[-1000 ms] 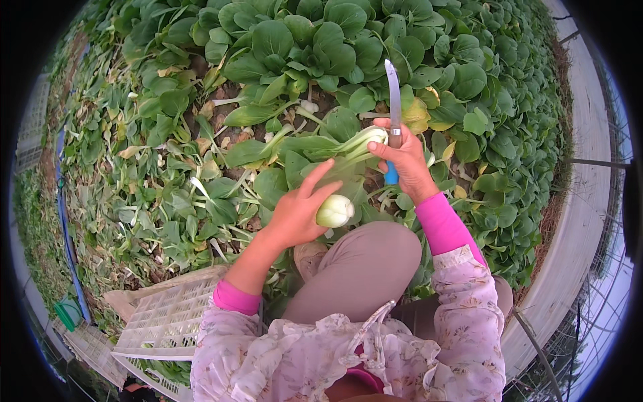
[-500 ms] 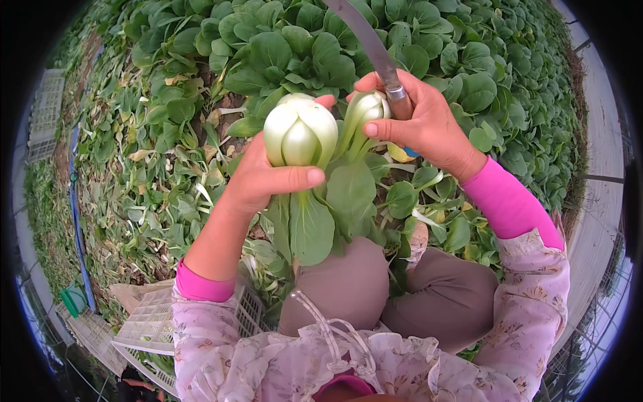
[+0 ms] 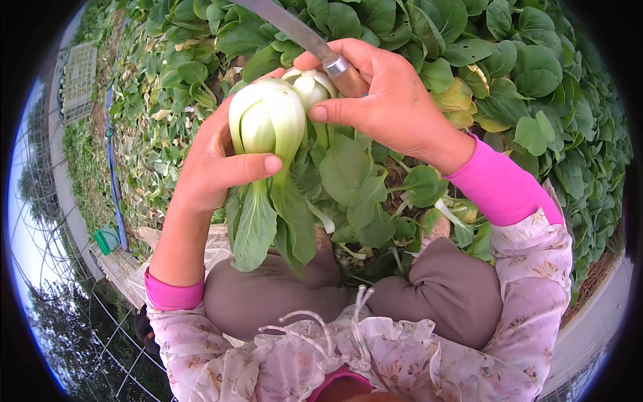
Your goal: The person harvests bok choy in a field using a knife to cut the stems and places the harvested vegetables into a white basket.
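Note:
My left hand (image 3: pixel 218 154) is wrapped round a large bok choy (image 3: pixel 268 120), its pale bulbous base up and its green leaves hanging down. Close against it on the right is a second, smaller bok choy (image 3: pixel 310 87), also base up. My right hand (image 3: pixel 392 100) pinches this smaller one between thumb and fingers. The same hand keeps hold of a knife (image 3: pixel 295 30), its wooden handle in the palm and its curved blade pointing up and to the left. The blade touches neither plant. The ends of some left fingers are hidden behind the bok choy.
Dense rows of leafy greens (image 3: pixel 529 74) grow ahead and to the right. Cut leaves and stalks litter the ground (image 3: pixel 171 114) at left. Beyond lie a blue hose (image 3: pixel 112 167), a green container (image 3: pixel 106 240) and a pale plastic crate (image 3: pixel 79 84). Another light crate (image 3: pixel 127 275) is beside my left arm.
Both hands have moved left with the plants, and the right hand has brought the smaller bok choy up against the larger one. The view has turned toward the left.

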`<state>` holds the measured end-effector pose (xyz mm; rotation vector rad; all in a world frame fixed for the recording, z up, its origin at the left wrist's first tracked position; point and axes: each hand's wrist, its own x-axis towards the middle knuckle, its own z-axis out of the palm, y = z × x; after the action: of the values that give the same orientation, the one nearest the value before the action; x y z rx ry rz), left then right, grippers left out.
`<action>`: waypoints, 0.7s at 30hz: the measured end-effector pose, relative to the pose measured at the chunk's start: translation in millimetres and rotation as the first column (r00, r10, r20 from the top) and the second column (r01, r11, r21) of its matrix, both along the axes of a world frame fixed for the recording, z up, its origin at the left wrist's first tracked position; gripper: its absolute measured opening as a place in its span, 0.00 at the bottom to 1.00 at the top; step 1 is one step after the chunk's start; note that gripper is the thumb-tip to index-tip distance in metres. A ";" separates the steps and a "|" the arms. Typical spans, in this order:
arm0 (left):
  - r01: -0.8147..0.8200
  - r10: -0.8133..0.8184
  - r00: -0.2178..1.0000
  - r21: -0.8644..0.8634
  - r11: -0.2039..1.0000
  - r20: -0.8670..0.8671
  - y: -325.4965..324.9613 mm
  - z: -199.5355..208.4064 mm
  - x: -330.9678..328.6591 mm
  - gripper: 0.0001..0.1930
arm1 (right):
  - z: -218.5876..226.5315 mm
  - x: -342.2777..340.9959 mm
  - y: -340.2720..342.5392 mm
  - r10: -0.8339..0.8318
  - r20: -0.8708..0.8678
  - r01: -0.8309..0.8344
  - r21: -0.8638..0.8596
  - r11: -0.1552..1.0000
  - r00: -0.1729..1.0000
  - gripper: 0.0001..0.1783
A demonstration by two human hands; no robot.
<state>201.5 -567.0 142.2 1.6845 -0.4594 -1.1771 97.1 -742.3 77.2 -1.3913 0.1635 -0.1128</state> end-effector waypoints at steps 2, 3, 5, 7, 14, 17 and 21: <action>-0.001 0.001 0.999 0.018 1.000 -0.047 -3.0 -1.5 -5.9 0.43 | -2.0 -6.9 -7.2 0.057 -0.032 -0.055 0.059 0.997 0.998 0.24; -0.017 0.018 0.997 0.013 1.000 -0.070 -0.4 -8.3 -9.8 0.41 | -8.5 -11.5 -7.8 0.070 -0.036 -0.067 0.078 0.995 0.997 0.24; -0.041 0.040 0.988 -0.002 0.999 -0.149 -1.6 -13.6 -16.4 0.40 | -17.5 -17.1 -8.9 0.076 -0.057 -0.073 0.054 0.996 0.996 0.25; -0.078 0.073 0.967 -0.010 0.997 -0.243 -0.1 -19.7 -19.5 0.39 | -17.6 -22.7 -9.8 0.091 -0.088 -0.078 0.144 0.987 0.992 0.26; -0.036 0.016 0.963 -0.072 0.997 -0.270 3.9 -22.1 -24.5 0.37 | 3.2 -31.2 -9.7 0.087 -0.186 -0.110 -0.114 0.987 0.979 0.23; -0.015 0.014 0.996 -0.015 1.000 -0.087 6.0 -15.5 -21.5 0.36 | -9.4 -38.2 -8.8 -0.007 -0.106 -0.037 -0.408 0.912 0.994 0.23; -0.194 0.184 0.974 0.067 0.979 0.129 27.0 -12.5 -4.2 0.33 | -3.3 -44.0 -15.0 -0.133 -0.164 0.101 -0.194 0.976 0.977 0.24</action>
<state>197.3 -540.1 129.6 1.8328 -0.3216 -0.9686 53.1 -757.3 74.0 -1.5767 0.3918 -0.1049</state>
